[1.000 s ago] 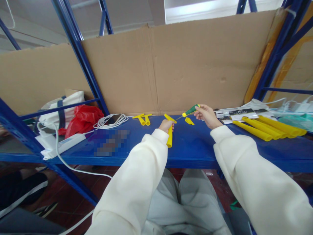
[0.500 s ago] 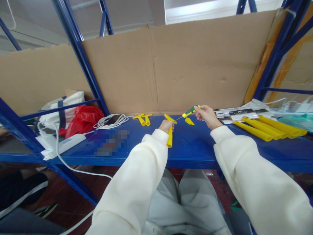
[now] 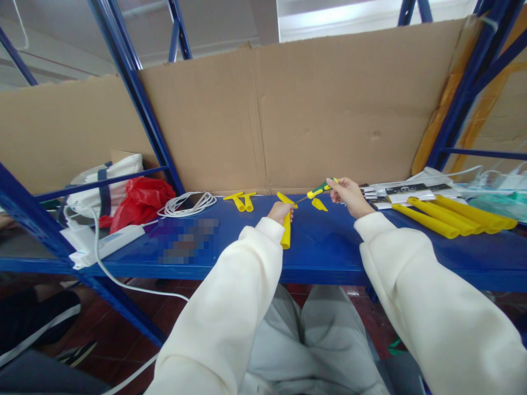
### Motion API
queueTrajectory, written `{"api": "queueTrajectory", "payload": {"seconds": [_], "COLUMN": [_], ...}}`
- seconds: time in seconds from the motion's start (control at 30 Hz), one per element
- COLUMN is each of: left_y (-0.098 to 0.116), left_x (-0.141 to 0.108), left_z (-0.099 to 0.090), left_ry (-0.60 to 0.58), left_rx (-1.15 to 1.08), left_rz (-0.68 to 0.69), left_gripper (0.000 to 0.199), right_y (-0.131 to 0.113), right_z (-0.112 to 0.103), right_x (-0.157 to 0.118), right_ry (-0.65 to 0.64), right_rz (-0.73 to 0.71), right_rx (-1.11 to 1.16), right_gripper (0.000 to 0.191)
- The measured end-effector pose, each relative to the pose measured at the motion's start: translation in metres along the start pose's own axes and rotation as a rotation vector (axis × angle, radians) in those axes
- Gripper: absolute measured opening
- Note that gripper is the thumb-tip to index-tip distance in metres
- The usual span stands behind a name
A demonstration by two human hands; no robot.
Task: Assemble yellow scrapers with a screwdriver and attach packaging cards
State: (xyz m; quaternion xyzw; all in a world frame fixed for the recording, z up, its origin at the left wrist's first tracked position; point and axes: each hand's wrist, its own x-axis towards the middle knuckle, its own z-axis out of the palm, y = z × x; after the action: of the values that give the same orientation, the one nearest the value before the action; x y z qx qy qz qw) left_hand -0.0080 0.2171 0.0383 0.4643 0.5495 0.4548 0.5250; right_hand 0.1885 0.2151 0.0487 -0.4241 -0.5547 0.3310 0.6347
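My left hand [image 3: 280, 211] is closed around a yellow T-shaped tube piece [image 3: 286, 237], whose thick hollow end points toward me. In my right hand [image 3: 346, 193], the fingers pinch the end of a green-and-yellow screwdriver [image 3: 320, 189]. Its thin shaft slants down to the left, and the tip meets the yellow piece's crossbar beside my left fingers; the exact contact spot is too small to make out. A flat yellow piece [image 3: 319, 204] lies on the shelf just below the screwdriver handle.
Two yellow T-shaped pieces [image 3: 241, 201] lie at the back left, near a coiled white cable [image 3: 187, 204]. Several yellow tubes [image 3: 447, 216] rest at right beside white packets [image 3: 411, 192]. A red bag [image 3: 142, 197] and white power strip [image 3: 113, 244] are left. Cardboard [image 3: 321, 109] closes the back.
Almost nothing differs. The screwdriver and my right hand have shifted very slightly; both hands keep the same holds.
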Motion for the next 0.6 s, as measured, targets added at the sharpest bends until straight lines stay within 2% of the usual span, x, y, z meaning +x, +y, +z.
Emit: {"api": "queueTrajectory", "payload": {"seconds": [0.27,0.47,0.6], "left_y": [0.0010,0.0004,0.0005], "left_x": [-0.0023,-0.0004,-0.0003], "left_z": [0.0008,0.0004,0.0007], "left_ry": [0.004,0.007,0.014], "left_rx": [0.004,0.001,0.016], "left_rz": [0.008,0.000,0.003], "left_gripper": [0.032,0.024,0.017], "right_y": [-0.0020,-0.0036,-0.0034], "right_z": [0.0007,0.0014,0.0008], "right_x": [-0.0010,-0.0006,-0.0002], "right_ry": [0.012,0.049,0.049], "right_rz": [0.021,0.095,0.102], "right_rx": [0.002,0.005,0.014], "right_gripper": [0.047,0.039,0.039]}}
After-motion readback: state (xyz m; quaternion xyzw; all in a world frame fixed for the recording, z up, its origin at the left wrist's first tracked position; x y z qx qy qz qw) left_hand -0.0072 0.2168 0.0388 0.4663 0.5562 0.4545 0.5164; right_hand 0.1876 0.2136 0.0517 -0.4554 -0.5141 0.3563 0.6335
